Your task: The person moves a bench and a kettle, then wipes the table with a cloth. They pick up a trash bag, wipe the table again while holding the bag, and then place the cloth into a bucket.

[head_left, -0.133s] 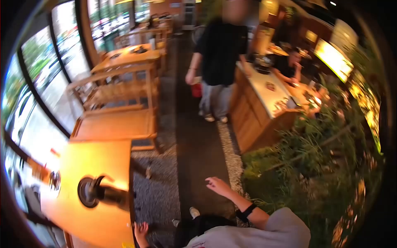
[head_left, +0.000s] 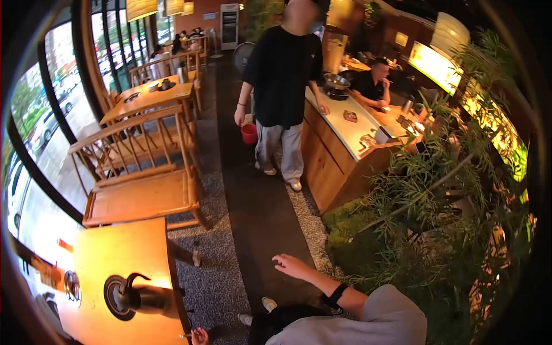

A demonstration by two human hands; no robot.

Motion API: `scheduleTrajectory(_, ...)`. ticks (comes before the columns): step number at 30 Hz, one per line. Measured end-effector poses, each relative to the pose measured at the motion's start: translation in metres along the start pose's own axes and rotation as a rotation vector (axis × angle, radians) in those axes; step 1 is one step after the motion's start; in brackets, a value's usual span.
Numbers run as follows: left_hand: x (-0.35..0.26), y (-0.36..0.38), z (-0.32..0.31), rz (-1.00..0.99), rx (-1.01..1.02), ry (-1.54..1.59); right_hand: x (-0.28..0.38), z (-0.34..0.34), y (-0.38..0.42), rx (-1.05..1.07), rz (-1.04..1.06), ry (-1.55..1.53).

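Metal-looking kettle (head_left: 154, 301) observed on the wooden table (head_left: 115, 247); judged stiff, smooth, heavy if filled, best gripped by the curved handle (head_left: 127, 283). Left hand (head_left: 199, 336) nearby, finger closure indeterminable; right hand (head_left: 292, 266) seen empty, fingers loosely apart.

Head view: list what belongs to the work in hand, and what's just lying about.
Probably in use, being nearest the left hand: wooden table; metal kettle on it.

Apparently just about: bench; counter; green plants.
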State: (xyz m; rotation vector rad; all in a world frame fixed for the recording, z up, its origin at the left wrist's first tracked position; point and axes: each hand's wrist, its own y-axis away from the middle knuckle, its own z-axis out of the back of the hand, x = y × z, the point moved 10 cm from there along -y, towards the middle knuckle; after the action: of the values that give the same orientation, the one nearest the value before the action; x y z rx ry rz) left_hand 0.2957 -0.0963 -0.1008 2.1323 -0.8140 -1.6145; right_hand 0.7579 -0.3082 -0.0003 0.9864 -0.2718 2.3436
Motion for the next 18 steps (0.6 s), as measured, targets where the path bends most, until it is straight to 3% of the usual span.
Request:
scheduleTrajectory(4, 0.038, -0.030, 0.008, 0.182, -0.055, 0.321, -0.016, -0.004, 0.006, 0.046, -0.074, 0.038)
scheduleTrajectory(18, 0.086, -0.084, 0.038, 0.341, -0.080, 0.233, -0.016, -0.008, 0.024, 0.036, -0.146, 0.022)
